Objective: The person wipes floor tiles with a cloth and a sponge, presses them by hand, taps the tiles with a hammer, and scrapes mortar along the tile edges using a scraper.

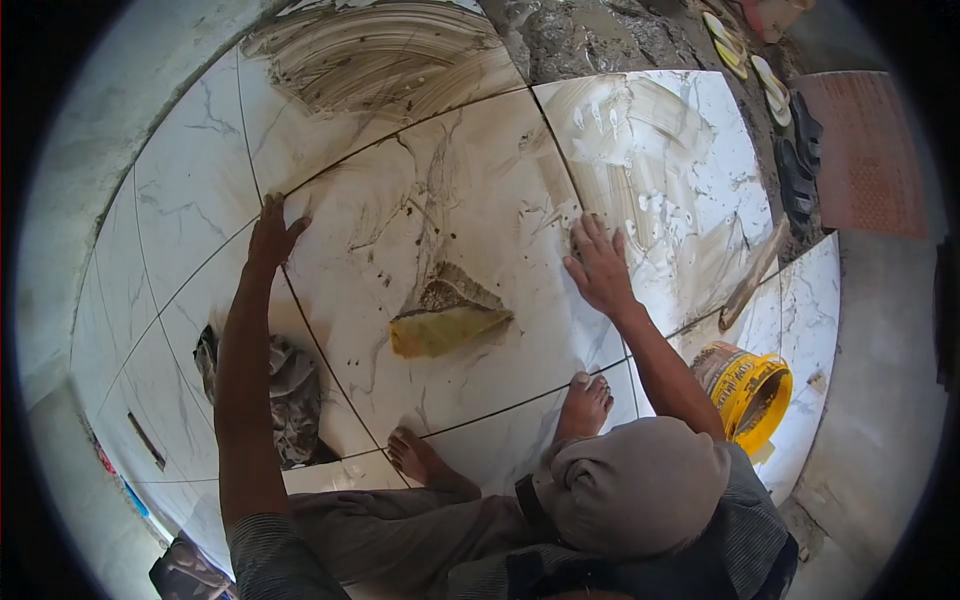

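My left hand (270, 238) lies on the large marbled tiles, its fingertips at a dark joint near a tile corner, thumb apart. My right hand (603, 266) rests flat with fingers stretched out, beside another joint. Neither hand holds anything. Between them is a mud-smeared white tile (490, 190) with grey veins. On it lies a yellowish, sponge-like piece (450, 328) with dirty crumbs along its upper side, apart from both hands. My bare feet stand on the tiles nearer to me.
A yellow bucket (762, 405) lies tipped at the right, near a wooden stick (752, 275). A crumpled dark cloth (292, 390) lies under my left arm. Wet mud (600, 40) borders the tiles at the far side. Sandals (795, 170) and a reddish board (865, 150) are at the right.
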`<state>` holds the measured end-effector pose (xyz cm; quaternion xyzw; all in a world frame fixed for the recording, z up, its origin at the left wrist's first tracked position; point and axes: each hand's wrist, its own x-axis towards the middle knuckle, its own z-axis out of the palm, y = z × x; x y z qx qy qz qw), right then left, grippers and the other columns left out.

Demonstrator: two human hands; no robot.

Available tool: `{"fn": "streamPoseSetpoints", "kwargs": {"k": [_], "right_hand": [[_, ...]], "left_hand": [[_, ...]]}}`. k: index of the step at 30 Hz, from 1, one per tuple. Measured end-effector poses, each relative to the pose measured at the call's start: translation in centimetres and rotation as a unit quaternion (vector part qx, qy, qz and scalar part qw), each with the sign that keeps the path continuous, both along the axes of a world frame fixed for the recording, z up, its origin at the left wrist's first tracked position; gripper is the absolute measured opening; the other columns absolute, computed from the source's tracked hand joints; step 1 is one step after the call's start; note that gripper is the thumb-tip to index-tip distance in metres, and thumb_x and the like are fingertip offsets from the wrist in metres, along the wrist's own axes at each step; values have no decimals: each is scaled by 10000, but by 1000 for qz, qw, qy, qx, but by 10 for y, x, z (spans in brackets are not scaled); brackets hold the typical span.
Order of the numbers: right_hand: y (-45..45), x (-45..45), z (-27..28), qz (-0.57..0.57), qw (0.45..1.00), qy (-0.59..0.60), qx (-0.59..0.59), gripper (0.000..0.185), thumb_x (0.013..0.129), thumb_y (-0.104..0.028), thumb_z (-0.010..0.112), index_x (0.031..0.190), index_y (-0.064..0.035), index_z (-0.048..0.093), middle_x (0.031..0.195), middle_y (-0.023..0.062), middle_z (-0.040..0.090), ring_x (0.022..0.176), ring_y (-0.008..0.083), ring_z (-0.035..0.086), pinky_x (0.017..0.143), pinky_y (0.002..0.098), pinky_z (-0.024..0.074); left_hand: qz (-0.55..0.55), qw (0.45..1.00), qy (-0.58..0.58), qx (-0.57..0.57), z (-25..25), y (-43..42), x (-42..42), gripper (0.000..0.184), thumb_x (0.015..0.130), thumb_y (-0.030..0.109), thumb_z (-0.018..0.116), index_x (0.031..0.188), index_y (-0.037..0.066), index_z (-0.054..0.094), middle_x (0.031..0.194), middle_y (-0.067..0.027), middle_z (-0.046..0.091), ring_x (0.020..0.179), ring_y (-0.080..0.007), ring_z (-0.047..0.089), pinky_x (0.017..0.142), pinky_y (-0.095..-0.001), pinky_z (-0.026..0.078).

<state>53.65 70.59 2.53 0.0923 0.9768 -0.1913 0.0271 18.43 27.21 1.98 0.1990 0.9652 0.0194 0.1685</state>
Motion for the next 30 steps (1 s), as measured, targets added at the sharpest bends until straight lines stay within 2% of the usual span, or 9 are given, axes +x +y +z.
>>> {"fn": "streamPoseSetpoints", "kwargs": {"k": [6,10,14,16,19,22,25,27,30], "right_hand": [[-8,-6,-9,11,999,31,2,617,913,-306,526,1400,21,334,1500,254,231,1392,403,223,1114,576,127],[-8,-13,-10,20,1000,-12,-21,620,906,-301,534,1392,33,345,1506,259,213,1395,411,209,1119,571,120],[-7,-15,-9,20,999,-25,-30,623,911,-289,524,1418,14,324,1512,241,221,1406,404,189,1127,550,114],[-6,-15,-9,36,999,-16,-18,629,920,-297,511,1432,4,301,1518,234,210,1409,406,179,1129,544,117],[-1,-17,-8,54,998,-28,-19,623,930,-303,496,1438,-4,295,1523,229,202,1410,406,174,1128,545,120],[2,-15,-7,62,997,-41,-30,606,944,-305,473,1441,-9,296,1527,226,196,1415,398,167,1129,537,120],[4,-17,-4,64,996,-42,-35,591,957,-317,451,1444,-18,300,1531,223,192,1420,389,162,1133,524,118],[4,-17,-6,69,997,-31,-20,586,961,-328,451,1435,-14,310,1518,226,222,1403,405,196,1125,539,142],[7,-17,-8,72,997,-25,-34,575,955,-335,468,1420,-19,345,1515,230,228,1403,398,204,1123,540,152]], "left_hand": [[6,999,13,-30,-3,3,1,849,827,468,649,1424,-22,297,1493,-263,249,1388,-360,269,1118,-437,258],[-33,998,43,34,-23,-10,-10,820,816,461,664,1392,-27,343,1463,-266,312,1388,-360,272,1122,-433,252],[-22,997,64,36,-25,-8,-6,814,799,464,680,1368,-22,358,1455,-273,313,1359,-379,317,1090,-445,311],[14,1000,18,10,-8,4,-2,833,804,452,680,1398,-6,316,1488,-271,240,1364,-387,302,1084,-457,320],[30,999,11,29,-6,4,-1,823,819,458,662,1420,22,305,1506,-242,225,1380,-359,285,1087,-457,320],[-14,998,-53,-35,18,-5,1,843,837,459,640,1443,9,264,1495,-248,243,1389,-346,268,1113,-408,288],[25,990,-115,-72,37,-20,13,815,866,460,605,1453,18,253,1511,-226,226,1389,-334,274,1114,-406,289],[18,991,-86,-101,43,-39,30,775,885,448,584,1449,23,267,1517,-217,220,1387,-331,281,1110,-410,295],[15,983,-131,-125,59,-67,55,754,868,468,601,1442,74,312,1498,-182,280,1366,-308,325,1074,-456,342]]}}
